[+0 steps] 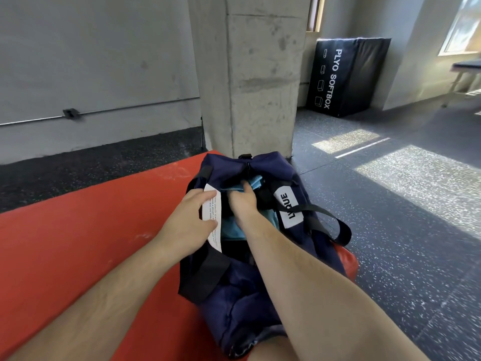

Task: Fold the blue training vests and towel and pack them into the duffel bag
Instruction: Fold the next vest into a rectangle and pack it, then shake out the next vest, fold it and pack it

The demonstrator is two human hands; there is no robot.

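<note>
The floor (390, 243) is dark with little white specks, and bright sun falls on it in patches. A red mat (91, 230) lies on the floor next to a grey wall (91, 61) and a big grey pillar (260, 87). On the right edge of the mat sits the dark blue duffel bag (247, 290), and its top is open. The left hand (192, 217) holds the left side of the opening. Its fingers and thumb are curled around a white tag (218, 207) with small black words on it, on the bag's left handle. The right hand (244, 201) reaches down into the bag. Its fingers point in and touch the light blue cloth (231, 230) that lies inside. The fingertips are hidden in the bag, so I cannot tell if this hand is gripping the cloth or just pushing on it. More of the same blue cloth shows past the hand, near the far end of the bag. I cannot tell which of it is vest and which is towel. On the right side of the bag is a white label (289, 207) with black letters, and a black strap (335, 225) loops out over the floor. Far back by the wall stands a black box (348, 76) with "PLYO SOFTBOX" on it. A window (466, 24) is at the top right.
</note>
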